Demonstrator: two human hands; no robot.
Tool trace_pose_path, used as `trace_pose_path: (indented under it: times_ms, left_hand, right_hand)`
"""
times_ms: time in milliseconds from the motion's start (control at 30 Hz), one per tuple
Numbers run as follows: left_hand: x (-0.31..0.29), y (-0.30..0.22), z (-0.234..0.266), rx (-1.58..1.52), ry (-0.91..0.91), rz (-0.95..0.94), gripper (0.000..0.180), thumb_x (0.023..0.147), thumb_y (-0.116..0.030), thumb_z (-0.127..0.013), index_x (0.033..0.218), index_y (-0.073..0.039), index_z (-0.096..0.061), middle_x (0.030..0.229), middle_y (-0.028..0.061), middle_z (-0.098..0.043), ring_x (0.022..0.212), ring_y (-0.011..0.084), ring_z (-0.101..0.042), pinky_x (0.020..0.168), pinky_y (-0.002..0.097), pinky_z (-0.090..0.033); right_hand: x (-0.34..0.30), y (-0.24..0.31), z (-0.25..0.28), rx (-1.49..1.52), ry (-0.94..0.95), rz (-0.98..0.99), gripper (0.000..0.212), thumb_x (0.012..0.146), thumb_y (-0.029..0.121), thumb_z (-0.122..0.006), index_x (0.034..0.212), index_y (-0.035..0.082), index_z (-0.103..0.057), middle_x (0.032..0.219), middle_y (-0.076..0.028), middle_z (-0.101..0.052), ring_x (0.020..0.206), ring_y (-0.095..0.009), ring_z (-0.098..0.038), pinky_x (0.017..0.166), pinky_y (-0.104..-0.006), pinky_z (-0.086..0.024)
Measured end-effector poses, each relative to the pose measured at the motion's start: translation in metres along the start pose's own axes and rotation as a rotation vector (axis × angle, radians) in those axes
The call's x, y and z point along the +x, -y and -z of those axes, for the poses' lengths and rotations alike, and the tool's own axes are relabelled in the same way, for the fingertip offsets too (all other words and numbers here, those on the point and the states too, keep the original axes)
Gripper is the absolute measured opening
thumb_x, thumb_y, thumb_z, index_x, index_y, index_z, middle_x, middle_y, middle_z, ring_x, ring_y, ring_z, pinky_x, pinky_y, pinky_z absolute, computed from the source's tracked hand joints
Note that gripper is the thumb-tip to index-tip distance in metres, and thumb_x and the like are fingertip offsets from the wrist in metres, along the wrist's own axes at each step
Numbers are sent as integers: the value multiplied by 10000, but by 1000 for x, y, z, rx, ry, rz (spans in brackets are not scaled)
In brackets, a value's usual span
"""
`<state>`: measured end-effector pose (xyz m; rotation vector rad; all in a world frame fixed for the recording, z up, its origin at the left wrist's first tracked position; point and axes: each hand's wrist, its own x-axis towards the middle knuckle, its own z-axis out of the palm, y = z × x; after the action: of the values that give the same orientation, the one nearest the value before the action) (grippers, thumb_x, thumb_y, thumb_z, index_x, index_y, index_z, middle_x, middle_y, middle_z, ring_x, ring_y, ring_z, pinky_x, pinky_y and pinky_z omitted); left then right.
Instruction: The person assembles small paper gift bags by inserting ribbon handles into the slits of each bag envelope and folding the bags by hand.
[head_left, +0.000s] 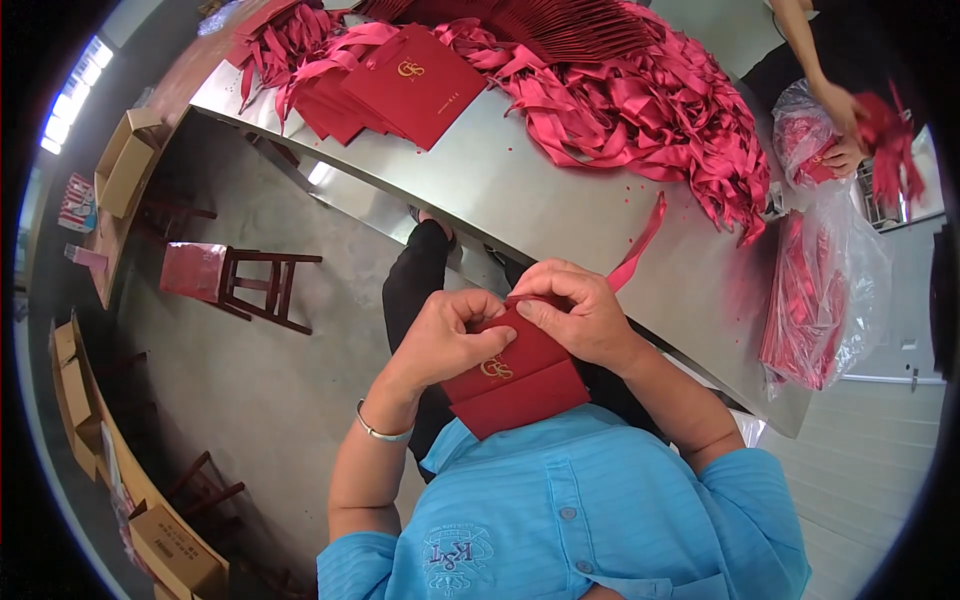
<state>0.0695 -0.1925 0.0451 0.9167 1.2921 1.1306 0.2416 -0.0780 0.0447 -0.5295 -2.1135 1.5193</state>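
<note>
Against my lap I hold a small dark red paper gift bag [530, 378] with a gold emblem, its top edge pinched between both hands. My left hand [450, 338], below a wrist bangle, is closed with its thumb and fingertips on the bag's upper left edge. Closed too, my right hand [580, 312] grips the top edge a little to the right, thumb in front. A pink-red ribbon [640, 245] runs up from beside my right hand over the table edge. What the fingertips pinch inside the fold is hidden.
The metal table [560, 205] bears flat red bags [425, 85] and a big heap of ribbons [620, 105]. At its right end lies a clear plastic bag [815, 300] of red bags. A co-worker's hands [845, 130] hold red bags beyond. A wooden stool [235, 275] stands left.
</note>
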Motion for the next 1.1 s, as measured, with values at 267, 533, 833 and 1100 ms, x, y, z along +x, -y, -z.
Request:
trace_pose_path:
  times_ms: [267,533,833,1100]
  left_hand:
    - [-5,10,8,124,-64,-50,116,826,-38,-749,853,6,-644,715,-27,-632,642,14,-551,558,188,-456]
    - [-6,3,4,178,-80,-33,137,810,-27,-766,879,11,-654,726,-5,-656,659,22,-575,568,194,-476]
    - [-8,2,1,212,-88,-52,108,816,18,-713,908,28,-658,766,12,-677,696,40,-596,607,208,-500]
    - [-9,-1,-1,213,-98,-75,118,826,58,-606,928,42,-662,750,13,-672,672,30,-576,592,206,-482]
  right_hand:
    - [-6,25,5,-313,-31,129,176,879,23,-650,1049,3,-696,944,-97,-642,799,-176,-600,730,-272,-486]
    - [-8,24,-3,-226,-96,185,180,776,-23,-738,948,10,-695,733,-60,-655,584,-120,-578,519,-250,-463]
    - [-7,21,-8,-316,-64,276,145,731,-55,-727,813,34,-647,735,-71,-661,589,-145,-618,499,-261,-467]
    - [-4,33,-8,-595,-25,356,139,679,-33,-696,736,52,-601,675,-69,-600,545,-216,-590,479,-320,-464]
